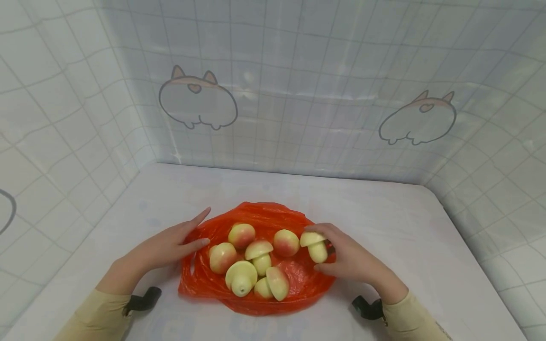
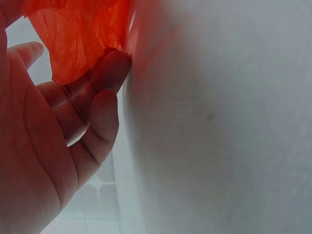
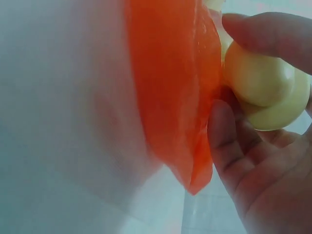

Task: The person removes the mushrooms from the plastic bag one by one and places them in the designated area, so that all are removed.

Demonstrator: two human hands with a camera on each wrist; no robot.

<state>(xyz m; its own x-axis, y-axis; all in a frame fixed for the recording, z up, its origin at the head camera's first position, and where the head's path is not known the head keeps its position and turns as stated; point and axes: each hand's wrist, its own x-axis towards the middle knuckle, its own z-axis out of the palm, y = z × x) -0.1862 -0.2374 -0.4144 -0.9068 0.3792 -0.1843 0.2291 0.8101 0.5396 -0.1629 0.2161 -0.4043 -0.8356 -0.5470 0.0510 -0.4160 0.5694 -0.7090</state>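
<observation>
An orange-red plastic bag (image 1: 298, 277) lies spread on the white surface, with several pale yellow and pink mushroom-shaped pieces on it. The left hand (image 1: 170, 244) rests at the bag's left edge, index finger extended and thumb over the plastic; in the left wrist view the other fingers of the left hand (image 2: 73, 117) bend loosely by the bag (image 2: 78, 39). At the bag's right side, the right hand (image 1: 351, 253) has thumb and fingers around one mushroom piece (image 1: 317, 251). The right wrist view shows this piece (image 3: 258, 78) within the right hand (image 3: 273, 165), beside the bag (image 3: 170, 87).
The bag lies near the front of the white tabletop (image 1: 362, 199). Tiled sheets with cartoon animal outlines form a back wall (image 1: 298, 104) and side walls. Dark wrist-mounted devices (image 1: 145, 299) sit at both cuffs.
</observation>
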